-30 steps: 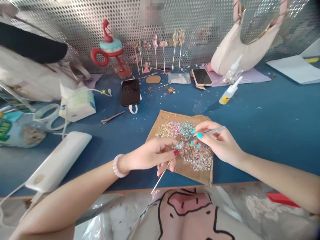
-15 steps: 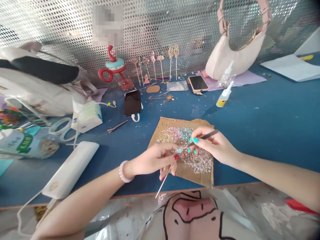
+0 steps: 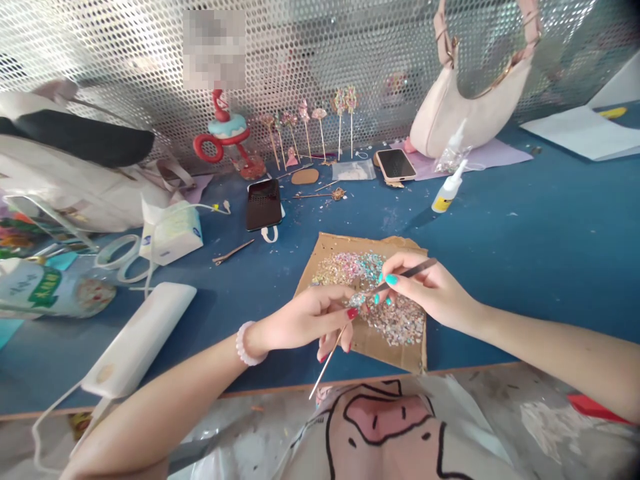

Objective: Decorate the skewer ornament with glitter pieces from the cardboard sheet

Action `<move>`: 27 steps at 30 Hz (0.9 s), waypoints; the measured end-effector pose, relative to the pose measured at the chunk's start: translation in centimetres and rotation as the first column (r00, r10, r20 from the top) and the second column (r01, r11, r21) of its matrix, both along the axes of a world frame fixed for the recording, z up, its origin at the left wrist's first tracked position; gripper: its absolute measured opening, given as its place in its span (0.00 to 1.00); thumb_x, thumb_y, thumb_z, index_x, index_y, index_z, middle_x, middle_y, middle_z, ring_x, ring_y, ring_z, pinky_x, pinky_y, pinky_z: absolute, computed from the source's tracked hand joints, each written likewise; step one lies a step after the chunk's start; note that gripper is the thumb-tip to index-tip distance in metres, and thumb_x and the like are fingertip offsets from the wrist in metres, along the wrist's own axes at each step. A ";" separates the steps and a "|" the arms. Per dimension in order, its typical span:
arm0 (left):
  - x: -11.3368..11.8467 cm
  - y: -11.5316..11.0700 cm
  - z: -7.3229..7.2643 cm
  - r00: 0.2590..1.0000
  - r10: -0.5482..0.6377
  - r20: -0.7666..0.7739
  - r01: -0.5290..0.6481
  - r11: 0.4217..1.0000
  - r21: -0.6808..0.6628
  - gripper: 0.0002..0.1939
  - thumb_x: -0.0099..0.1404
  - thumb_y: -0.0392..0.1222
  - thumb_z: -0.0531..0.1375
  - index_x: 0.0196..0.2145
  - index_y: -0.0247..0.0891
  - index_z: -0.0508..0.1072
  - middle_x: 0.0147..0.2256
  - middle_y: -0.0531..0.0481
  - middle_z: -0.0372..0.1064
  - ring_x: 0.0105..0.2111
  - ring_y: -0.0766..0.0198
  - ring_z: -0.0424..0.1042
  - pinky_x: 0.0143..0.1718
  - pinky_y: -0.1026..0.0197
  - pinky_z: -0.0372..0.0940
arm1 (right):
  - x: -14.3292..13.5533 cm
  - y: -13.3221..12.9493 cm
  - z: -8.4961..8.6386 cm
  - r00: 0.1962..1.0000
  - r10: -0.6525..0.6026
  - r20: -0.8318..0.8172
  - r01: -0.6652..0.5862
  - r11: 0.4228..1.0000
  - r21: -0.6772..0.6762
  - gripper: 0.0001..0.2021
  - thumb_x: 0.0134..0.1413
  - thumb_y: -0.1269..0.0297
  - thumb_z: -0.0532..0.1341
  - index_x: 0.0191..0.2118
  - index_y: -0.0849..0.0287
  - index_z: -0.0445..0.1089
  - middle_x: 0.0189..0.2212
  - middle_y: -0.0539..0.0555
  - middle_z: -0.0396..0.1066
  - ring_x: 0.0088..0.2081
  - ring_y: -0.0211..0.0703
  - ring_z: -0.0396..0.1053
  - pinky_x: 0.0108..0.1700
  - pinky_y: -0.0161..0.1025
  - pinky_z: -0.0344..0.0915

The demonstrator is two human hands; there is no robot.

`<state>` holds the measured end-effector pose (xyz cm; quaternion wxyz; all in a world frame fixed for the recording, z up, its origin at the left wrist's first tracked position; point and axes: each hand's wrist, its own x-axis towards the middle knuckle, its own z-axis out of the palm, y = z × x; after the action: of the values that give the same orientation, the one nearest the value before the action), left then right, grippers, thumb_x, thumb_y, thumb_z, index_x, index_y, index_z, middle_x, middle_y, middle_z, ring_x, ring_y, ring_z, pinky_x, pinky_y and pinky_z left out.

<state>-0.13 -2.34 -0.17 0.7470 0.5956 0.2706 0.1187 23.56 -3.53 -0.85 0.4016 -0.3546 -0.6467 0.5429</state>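
Observation:
My left hand [image 3: 313,317] is closed on a hairpin stick [image 3: 326,367], whose thin metal shaft slants down toward me. At its upper end, between my fingertips, is a sparkly head [image 3: 357,301], partly hidden by the fingers. Pinched in my right hand [image 3: 430,287] are dark tweezers [image 3: 417,268], their tips close to that head; whether they touch it I cannot tell. Beneath both hands lies a piece of cardboard [image 3: 385,357] strewn with small gems [image 3: 397,323] in silver, pink, yellow and turquoise.
Behind the cardboard stand a glue bottle [image 3: 449,190], a black phone [image 3: 264,203] and a second phone [image 3: 395,165]. Several finished hairpins [image 3: 320,117] stand upright by the mesh panel. Left are a tissue box [image 3: 173,230] and a white power bank [image 3: 140,340]; a handbag [image 3: 470,110] sits at back right.
Both hands keep nearly the same place and grip. The lower end of the hairpin stick has shifted very slightly left, and the whole view has moved a little.

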 end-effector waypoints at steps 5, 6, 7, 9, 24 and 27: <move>0.0 0.0 0.1 1.000 0.005 0.009 -0.005 1.000 -0.022 0.13 0.70 0.50 0.57 0.38 0.36 0.65 0.23 0.54 0.73 0.12 0.74 0.66 0.12 0.74 0.59 | 0.1 0.1 0.0 1.000 0.014 -0.023 -0.014 1.000 0.027 0.07 0.62 0.61 0.58 0.35 0.58 0.67 0.27 0.51 0.74 0.30 0.36 0.72 0.32 0.34 0.66; 0.0 0.0 0.1 1.000 0.008 0.009 -0.008 1.000 -0.025 0.13 0.70 0.50 0.57 0.38 0.36 0.65 0.23 0.54 0.73 0.12 0.74 0.66 0.12 0.74 0.59 | 0.1 0.2 -0.1 1.000 0.017 -0.019 -0.016 0.999 0.029 0.07 0.63 0.61 0.58 0.36 0.58 0.67 0.27 0.51 0.74 0.30 0.36 0.72 0.32 0.34 0.65; 0.0 0.0 0.1 1.000 0.010 0.010 -0.010 1.000 -0.029 0.13 0.69 0.50 0.57 0.38 0.36 0.65 0.23 0.54 0.72 0.12 0.74 0.66 0.12 0.74 0.59 | 0.1 0.2 -0.1 1.000 0.019 -0.014 -0.019 0.999 0.028 0.07 0.63 0.61 0.58 0.36 0.58 0.67 0.27 0.51 0.74 0.30 0.36 0.72 0.32 0.34 0.65; 0.0 0.0 0.2 1.000 0.010 0.010 -0.010 0.999 -0.035 0.14 0.69 0.50 0.57 0.38 0.36 0.65 0.23 0.54 0.72 0.12 0.74 0.66 0.11 0.74 0.59 | 0.2 0.2 -0.2 1.000 0.022 -0.005 -0.022 1.000 0.020 0.07 0.63 0.61 0.58 0.36 0.58 0.67 0.27 0.51 0.74 0.31 0.36 0.73 0.31 0.34 0.65; 0.0 0.0 0.3 1.000 0.005 0.003 -0.005 0.999 -0.049 0.13 0.69 0.49 0.58 0.37 0.36 0.64 0.22 0.55 0.72 0.12 0.74 0.66 0.12 0.74 0.58 | 0.2 0.0 -0.2 1.000 0.012 0.008 -0.012 1.000 0.020 0.08 0.63 0.60 0.58 0.35 0.58 0.66 0.27 0.51 0.74 0.30 0.36 0.71 0.30 0.34 0.64; 0.1 0.0 0.3 1.000 0.011 0.000 -0.011 0.998 -0.055 0.13 0.69 0.49 0.58 0.36 0.36 0.64 0.22 0.54 0.72 0.12 0.74 0.65 0.11 0.74 0.57 | 0.3 0.0 -0.1 1.000 0.010 0.016 -0.010 1.000 0.029 0.08 0.63 0.60 0.57 0.35 0.58 0.66 0.27 0.51 0.73 0.30 0.36 0.71 0.31 0.35 0.64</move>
<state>-0.07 -2.31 0.17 0.7625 0.5732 0.2770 0.1155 23.83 -3.50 -0.97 0.3988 -0.3498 -0.6594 0.5327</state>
